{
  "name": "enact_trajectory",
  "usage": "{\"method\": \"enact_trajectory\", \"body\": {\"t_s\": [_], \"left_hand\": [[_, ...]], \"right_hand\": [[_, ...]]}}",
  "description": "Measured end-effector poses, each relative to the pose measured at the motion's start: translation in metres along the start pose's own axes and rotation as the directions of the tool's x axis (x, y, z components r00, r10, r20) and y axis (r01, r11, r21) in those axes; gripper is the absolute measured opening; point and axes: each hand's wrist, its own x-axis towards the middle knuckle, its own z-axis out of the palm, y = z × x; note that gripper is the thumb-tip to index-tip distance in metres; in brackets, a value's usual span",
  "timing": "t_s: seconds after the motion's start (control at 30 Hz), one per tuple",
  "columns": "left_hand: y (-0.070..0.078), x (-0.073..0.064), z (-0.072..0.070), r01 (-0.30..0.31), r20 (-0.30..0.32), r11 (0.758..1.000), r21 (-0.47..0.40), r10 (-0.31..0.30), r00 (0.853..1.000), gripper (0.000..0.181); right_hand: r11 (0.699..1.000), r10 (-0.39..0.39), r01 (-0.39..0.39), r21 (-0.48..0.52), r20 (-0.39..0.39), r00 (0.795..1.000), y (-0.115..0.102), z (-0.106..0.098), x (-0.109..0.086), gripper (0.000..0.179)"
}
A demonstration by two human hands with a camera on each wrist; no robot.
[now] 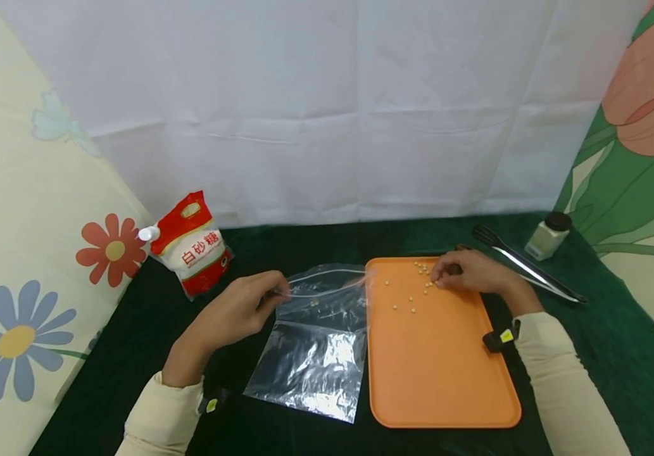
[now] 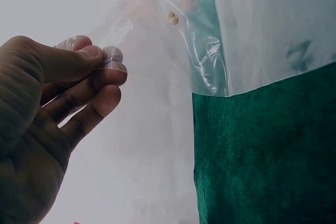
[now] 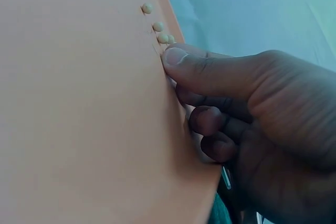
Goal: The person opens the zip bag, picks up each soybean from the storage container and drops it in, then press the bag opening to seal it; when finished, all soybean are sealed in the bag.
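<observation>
Over there, the green-draped counter carries a red-and-white pouch, clear bag, orange tray, tongs and lidded jar.

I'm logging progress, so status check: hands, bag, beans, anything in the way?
Left hand pinching bag at its mouth. Right hand at beans on orange tray, grip unclear. Two beans visible through bag. No obstruction seen.

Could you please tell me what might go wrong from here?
The small, round balls could roll away if the right hand nudges them on the flat tray. The left hand pinches the thin bag near its mouth; if that hold slips, the mouth might sag shut and a ball could miss it.
</observation>
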Motion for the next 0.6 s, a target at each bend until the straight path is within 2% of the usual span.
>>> {"method": "enact_trajectory", "body": {"t_s": [0.13, 0.27, 0.43, 0.6], "left_hand": [[0.000, 0.000, 0.000, 0.000, -0.001, 1.000, -0.003, 0.000, 1.000, 0.030], [-0.001, 0.000, 0.000, -0.003, -0.002, 1.000, -0.001, 0.003, 1.000, 0.029], [-0.003, 0.000, 0.001, -0.009, -0.005, 1.000, -0.001, 0.009, 1.000, 0.029], [-0.002, 0.000, 0.001, -0.009, -0.006, 1.000, -0.011, 0.009, 1.000, 0.028]], "right_hand": [[1.000, 0.007, -0.007, -0.020, -0.022, 1.000, -0.001, 0.001, 0.000, 0.006], [0.999, 0.017, -0.019, -0.026, -0.098, 0.995, -0.004, 0.001, -0.001, 0.008], [1.000, 0.008, -0.005, 0.015, -0.205, 0.979, -0.015, -0.004, -0.001, 0.018], [0.998, -0.035, 0.050, 0.049, -0.276, 0.961, -0.033, -0.005, 0.001, 0.023]]}}
